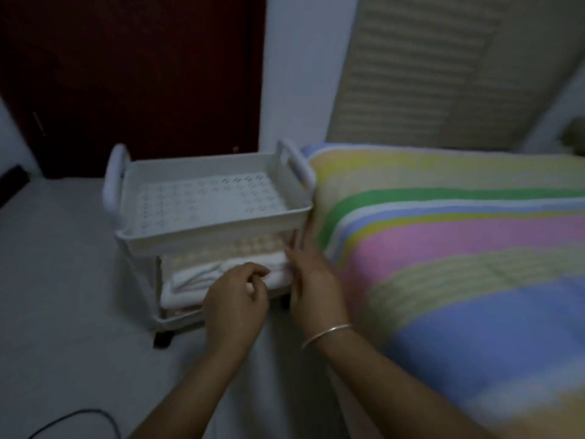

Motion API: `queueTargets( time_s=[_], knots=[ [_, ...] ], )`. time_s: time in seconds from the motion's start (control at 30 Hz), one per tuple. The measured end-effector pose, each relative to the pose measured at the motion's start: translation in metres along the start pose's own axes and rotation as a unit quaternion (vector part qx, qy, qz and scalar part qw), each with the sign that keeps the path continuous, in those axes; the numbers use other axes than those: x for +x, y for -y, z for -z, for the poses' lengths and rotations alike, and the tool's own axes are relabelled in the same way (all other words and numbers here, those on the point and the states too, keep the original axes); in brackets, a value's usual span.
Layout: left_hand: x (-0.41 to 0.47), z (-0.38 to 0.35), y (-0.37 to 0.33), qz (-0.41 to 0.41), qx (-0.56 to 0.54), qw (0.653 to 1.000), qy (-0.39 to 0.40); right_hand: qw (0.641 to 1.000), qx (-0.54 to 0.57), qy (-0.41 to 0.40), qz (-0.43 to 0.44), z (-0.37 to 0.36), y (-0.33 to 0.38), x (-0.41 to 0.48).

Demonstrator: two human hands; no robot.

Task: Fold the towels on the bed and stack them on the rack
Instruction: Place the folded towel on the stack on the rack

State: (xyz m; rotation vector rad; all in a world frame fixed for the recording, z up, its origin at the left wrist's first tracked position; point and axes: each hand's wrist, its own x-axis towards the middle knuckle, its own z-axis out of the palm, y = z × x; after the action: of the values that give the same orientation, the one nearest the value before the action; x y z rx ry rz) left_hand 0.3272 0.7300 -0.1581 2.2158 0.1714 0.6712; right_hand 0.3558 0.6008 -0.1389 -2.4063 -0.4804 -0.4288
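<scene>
A white plastic rack with two tiers stands on the floor beside the bed. Its top tray holds nothing. Folded white towels lie stacked on the lower tier, with a pinkish one showing beneath. My left hand hovers just in front of the stack, fingers loosely curled and holding nothing. My right hand, with a bangle on the wrist, is flat with fingers straight, next to the rack's right front post and the right end of the towels.
The bed carries a striped, many-coloured cover and rises right of the rack. A dark wooden door is behind the rack. A black cable lies on the pale floor at the lower left. A slatted panel leans behind the bed.
</scene>
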Motion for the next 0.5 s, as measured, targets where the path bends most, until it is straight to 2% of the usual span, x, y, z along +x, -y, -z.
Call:
queueTargets(
  time_s=[0.07,0.13,0.23,0.3,0.5],
  knots=[
    [-0.009,0.008,-0.062,0.003,-0.06,0.998,-0.009,0.993,0.013,-0.096,-0.064,0.076,0.009,-0.011],
    [-0.022,0.004,-0.134,-0.055,-0.089,0.995,0.005,0.983,-0.005,-0.14,-0.122,0.166,-0.004,-0.03],
    [-0.056,-0.016,-0.24,-0.145,-0.127,0.978,0.078,0.97,-0.084,-0.152,-0.168,0.288,-0.039,-0.081],
    [-0.086,-0.036,-0.299,-0.183,-0.127,0.966,0.13,0.957,-0.153,-0.127,-0.211,0.353,-0.068,-0.125],
    [-0.202,-0.12,-0.453,-0.254,-0.128,0.907,0.311,0.884,-0.26,-0.132,-0.365,0.513,-0.159,-0.281]
  ],
)
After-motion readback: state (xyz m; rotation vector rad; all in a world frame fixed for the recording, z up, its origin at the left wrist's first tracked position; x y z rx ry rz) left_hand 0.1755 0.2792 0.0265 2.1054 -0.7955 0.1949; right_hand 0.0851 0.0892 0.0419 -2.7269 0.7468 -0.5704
